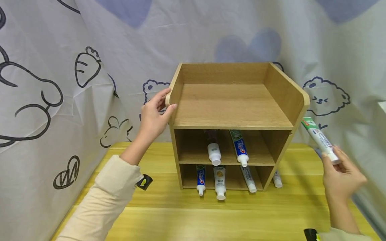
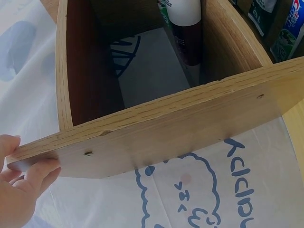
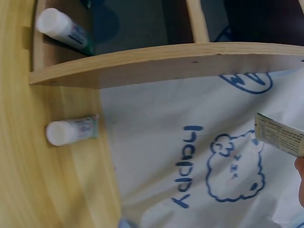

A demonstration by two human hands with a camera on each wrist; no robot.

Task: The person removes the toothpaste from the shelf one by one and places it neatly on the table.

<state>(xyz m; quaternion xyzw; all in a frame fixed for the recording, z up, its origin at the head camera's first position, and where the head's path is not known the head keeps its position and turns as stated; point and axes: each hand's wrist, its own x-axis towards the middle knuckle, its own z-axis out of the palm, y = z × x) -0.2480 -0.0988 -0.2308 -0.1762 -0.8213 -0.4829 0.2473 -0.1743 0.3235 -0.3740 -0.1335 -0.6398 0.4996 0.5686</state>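
My left hand point(image 1: 153, 117) grips the front edge of the left side panel on a wooden shelf unit point(image 1: 232, 103). In the left wrist view the thumb and fingers of that hand point(image 2: 26, 183) lie on either side of the panel corner. Out to the right of the unit, my right hand point(image 1: 342, 175) pinches a green-and-white toothpaste tube point(image 1: 321, 139) near its cap, flat end pointing up and left. The middle shelf holds a white-capped tube point(image 1: 214, 154) and a blue-and-green toothpaste point(image 1: 239, 147). Several tubes, including a white one point(image 1: 220, 182), lie on the bottom level.
Another white tube point(image 1: 277, 179) lies on the yellow wooden table point(image 1: 181, 217), just outside the unit's right side. Behind and to the left hangs a printed white cloth point(image 1: 120, 67). A dark strap piece point(image 1: 145, 182) sits at the left wrist.
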